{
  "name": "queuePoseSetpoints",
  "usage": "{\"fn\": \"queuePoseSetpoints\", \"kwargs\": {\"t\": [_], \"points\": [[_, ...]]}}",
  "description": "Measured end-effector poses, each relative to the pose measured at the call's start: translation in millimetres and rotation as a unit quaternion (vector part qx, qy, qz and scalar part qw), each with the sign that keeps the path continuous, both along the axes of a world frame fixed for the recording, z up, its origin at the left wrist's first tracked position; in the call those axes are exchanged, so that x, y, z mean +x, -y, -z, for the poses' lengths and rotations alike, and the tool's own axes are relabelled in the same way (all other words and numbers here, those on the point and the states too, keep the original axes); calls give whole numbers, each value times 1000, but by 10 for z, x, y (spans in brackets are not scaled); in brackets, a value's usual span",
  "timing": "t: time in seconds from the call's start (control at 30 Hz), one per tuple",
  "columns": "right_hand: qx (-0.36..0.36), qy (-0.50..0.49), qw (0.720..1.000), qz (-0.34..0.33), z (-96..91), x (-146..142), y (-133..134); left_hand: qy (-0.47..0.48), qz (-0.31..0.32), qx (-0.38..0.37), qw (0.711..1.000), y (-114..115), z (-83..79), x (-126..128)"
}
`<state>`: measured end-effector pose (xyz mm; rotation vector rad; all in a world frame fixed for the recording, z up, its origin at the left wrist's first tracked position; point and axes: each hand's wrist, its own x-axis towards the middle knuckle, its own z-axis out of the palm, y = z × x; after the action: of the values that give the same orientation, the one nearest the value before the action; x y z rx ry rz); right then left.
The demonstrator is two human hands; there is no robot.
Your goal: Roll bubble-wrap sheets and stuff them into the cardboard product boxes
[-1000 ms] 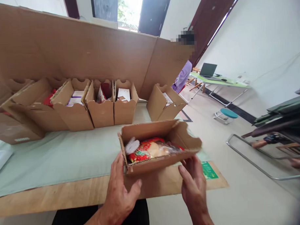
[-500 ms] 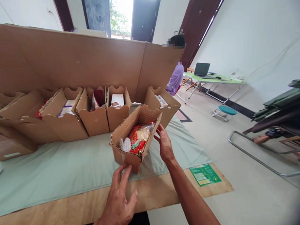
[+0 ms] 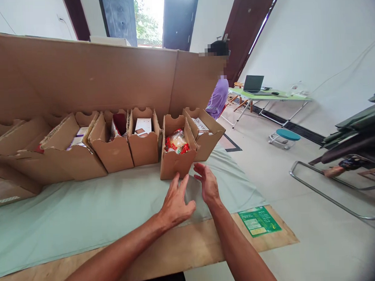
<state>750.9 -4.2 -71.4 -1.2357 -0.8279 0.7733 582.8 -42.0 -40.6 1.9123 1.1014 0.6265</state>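
A cardboard box (image 3: 176, 165), open at the top, stands between its neighbours and juts a little toward me. Inside it lies a red plastic food packet (image 3: 177, 144) with a clear part. My left hand (image 3: 176, 202) is at the box's lower front, fingers apart and the tips at or very near the cardboard. My right hand (image 3: 209, 185) is just off the box's lower right corner, fingers slightly curled and parted, with nothing in it. To the right is a cardboard box (image 3: 210, 146) with a white printed pack (image 3: 201, 126) inside. On the left, another cardboard box (image 3: 145, 150) holds a white carton (image 3: 143, 126).
More open cardboard boxes (image 3: 112, 153) line the left side before a tall cardboard panel (image 3: 111, 77). A green cloth (image 3: 115, 200) covers the wooden tabletop (image 3: 191, 251). Beyond are a seated person in purple (image 3: 218, 96), a laptop table (image 3: 278, 97) and a stool (image 3: 287, 134).
The box with the red packet has moved away from me and turned straighter, into the row. Both hands moved forward with it, the left also to the right.
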Motion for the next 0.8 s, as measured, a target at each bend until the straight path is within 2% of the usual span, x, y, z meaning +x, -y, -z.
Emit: {"fn": "queuePoseSetpoints", "kwargs": {"t": [0.1,0.2,0.3,0.4,0.5,0.6,0.7,0.8], "points": [[-27,4,999,23,132,71,72,-27,5,26,999,-261,-18,195],[-34,24,999,32,146,62,69,-40,5,47,998,-472,-9,360],[-39,53,998,25,118,42,67,-38,8,54,998,-525,69,320],[-42,88,995,6,95,38,100,-53,23,77,995,-408,240,-47],[-36,135,990,-23,80,-9,150,-101,37,131,985,-246,421,-629],[-25,196,978,-64,61,-154,164,-134,24,165,977,-166,526,-1146],[-18,265,957,-112,19,-352,64,-121,16,199,972,-167,573,-1404],[-26,328,934,-142,-50,-494,-159,-112,12,228,967,-185,602,-1445]]}}
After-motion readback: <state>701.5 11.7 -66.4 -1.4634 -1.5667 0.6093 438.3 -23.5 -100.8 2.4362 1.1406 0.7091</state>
